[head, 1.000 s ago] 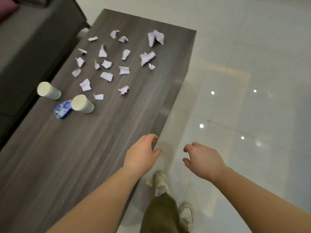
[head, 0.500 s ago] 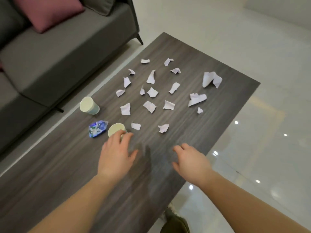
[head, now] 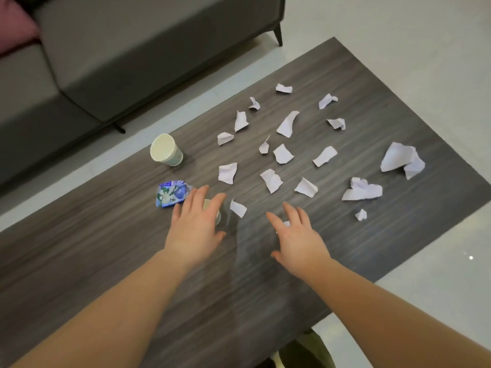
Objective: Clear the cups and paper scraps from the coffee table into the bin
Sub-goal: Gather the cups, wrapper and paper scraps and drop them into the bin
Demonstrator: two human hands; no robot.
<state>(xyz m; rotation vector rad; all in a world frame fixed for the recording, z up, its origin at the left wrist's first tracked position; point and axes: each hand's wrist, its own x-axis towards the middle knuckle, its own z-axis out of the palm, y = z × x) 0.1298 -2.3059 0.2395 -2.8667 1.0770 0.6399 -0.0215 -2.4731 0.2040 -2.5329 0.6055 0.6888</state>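
A dark wood coffee table (head: 111,261) carries several white paper scraps (head: 271,180), two pale paper cups and a blue wrapper (head: 171,194). My left hand (head: 195,227) hovers with spread fingers over the nearer cup (head: 212,212), which is mostly hidden beneath it. The farther cup (head: 166,150) stands upright near the table's sofa-side edge. My right hand (head: 299,237) reaches with straight fingers over a small scrap (head: 286,223), holding nothing. Two bigger crumpled papers (head: 402,159) lie at the right. No bin is in view.
A grey sofa (head: 119,49) with a pink cushion (head: 14,30) runs along the far left, a strip of pale floor between it and the table. Glossy white floor (head: 438,301) lies to the right of the table.
Both hands have moved forward over the table. My left hand now covers the nearer cup, and my right hand has come over a small scrap. The view has shifted closer.
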